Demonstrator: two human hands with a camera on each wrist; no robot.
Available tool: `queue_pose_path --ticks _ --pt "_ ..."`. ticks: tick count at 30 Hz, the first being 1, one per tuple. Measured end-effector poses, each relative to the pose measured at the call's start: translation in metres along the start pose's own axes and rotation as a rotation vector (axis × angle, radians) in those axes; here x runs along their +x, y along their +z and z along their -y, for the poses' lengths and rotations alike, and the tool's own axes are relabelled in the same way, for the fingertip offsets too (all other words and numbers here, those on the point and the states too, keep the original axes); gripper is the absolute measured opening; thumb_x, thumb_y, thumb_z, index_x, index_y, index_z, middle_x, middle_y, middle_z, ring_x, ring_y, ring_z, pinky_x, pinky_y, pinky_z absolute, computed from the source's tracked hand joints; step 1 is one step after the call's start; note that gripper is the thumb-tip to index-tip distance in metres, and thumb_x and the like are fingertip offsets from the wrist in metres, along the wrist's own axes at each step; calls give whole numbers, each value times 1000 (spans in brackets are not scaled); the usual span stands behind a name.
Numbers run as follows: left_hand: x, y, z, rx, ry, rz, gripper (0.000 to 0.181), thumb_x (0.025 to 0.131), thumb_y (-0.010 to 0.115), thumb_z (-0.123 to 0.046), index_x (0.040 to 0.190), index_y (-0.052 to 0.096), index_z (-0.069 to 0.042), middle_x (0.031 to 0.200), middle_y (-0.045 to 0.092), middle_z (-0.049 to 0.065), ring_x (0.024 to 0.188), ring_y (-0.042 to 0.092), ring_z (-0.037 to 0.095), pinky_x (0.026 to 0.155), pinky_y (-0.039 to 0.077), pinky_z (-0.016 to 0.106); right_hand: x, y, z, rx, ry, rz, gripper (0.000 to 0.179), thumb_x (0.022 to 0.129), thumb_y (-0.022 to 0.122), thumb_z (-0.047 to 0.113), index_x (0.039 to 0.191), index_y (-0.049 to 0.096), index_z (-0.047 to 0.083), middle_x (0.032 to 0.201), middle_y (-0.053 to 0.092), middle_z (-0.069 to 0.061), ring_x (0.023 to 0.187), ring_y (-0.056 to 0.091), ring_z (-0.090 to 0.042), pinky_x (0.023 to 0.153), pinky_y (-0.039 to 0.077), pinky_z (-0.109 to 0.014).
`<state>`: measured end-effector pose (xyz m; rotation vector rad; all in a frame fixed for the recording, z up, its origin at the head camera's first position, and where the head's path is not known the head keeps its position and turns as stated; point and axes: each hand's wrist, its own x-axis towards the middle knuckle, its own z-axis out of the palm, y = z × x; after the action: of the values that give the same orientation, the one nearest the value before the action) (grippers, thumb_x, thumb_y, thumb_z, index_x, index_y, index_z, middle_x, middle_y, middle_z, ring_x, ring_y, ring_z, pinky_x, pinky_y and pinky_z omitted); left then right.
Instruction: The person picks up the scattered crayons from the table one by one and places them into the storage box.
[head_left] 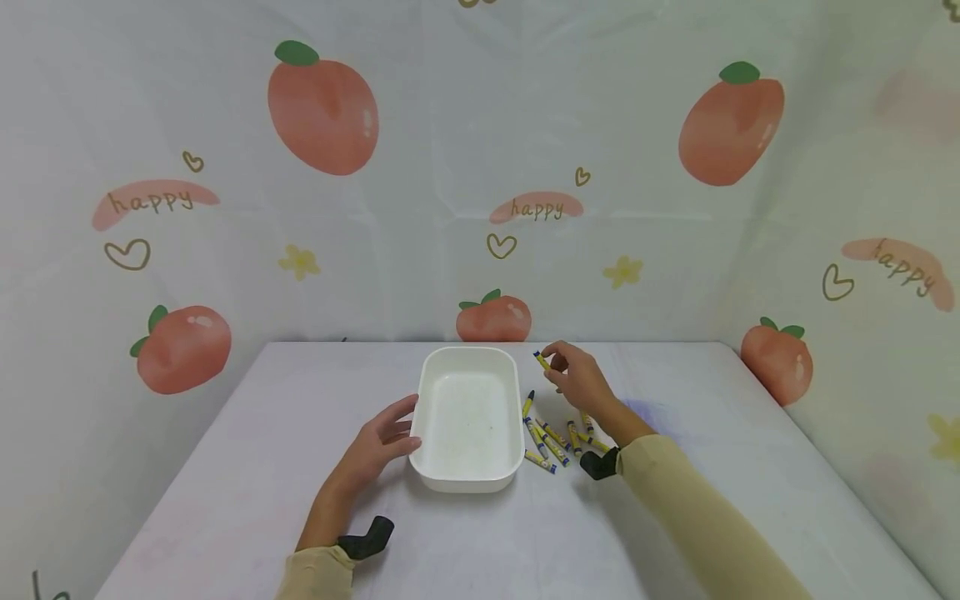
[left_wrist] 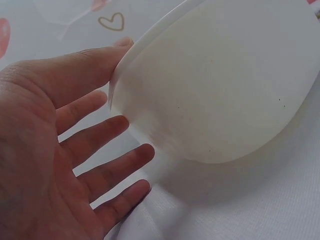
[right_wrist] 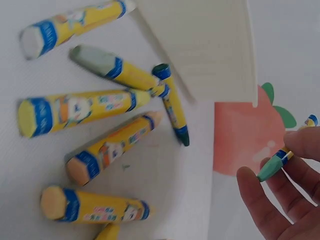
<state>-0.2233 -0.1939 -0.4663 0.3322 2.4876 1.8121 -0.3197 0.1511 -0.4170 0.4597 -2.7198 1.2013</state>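
Right fingers: your right hand [head_left: 579, 382] pinches a green crayon [right_wrist: 272, 167], held raised beyond the loose crayons [right_wrist: 82, 113].
Left fingers: your left hand [head_left: 378, 435] is spread, fingers apart, thumb at the rim of the white tub [head_left: 467, 484].
Tub position: upright on the table [head_left: 225, 500], between your hands.
Crayon scatter: lying just beside the tub's right side.
Backdrop [head_left: 442, 108]: white, peach-printed, behind your table.

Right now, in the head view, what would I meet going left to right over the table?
Left sleeve, left hand, white tray, loose crayons, right sleeve.
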Motion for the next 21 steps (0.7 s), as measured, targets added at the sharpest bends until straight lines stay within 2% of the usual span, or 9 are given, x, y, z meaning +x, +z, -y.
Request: queue_pose_path --ticks 4,8,16,21 --pt "0 0 1 2 11 3 66 88 73 -24 147 43 -15 148 44 11 126 50 36 101 43 53 5 1 5 38 -19 -9 29 91 67 2 118 59 8 89 58 -7 79 58 -22 61 57 -29" --pt "-2 0 0 -4 -5 4 65 88 73 -28 146 45 -18 147 46 8 125 52 34 101 43 53 10 4 12 48 -66 -4 28 90 68 3 117 60 9 88 58 -6 78 58 -21 61 57 -29" --pt "-3 -1 -1 -20 -9 7 66 88 72 -23 147 44 -17 146 46 9 124 52 34 100 43 53 19 6 33 19 -75 22 28 91 68 6 118 62 9 95 62 -7 88 60 -24 64 57 -30" --pt "-2 0 0 -4 -7 8 65 88 72 -22 146 44 -17 146 47 9 125 51 35 101 42 54 25 8 42 -25 -89 31 23 91 67 6 113 66 10 98 64 -7 93 61 -25 72 56 -35"
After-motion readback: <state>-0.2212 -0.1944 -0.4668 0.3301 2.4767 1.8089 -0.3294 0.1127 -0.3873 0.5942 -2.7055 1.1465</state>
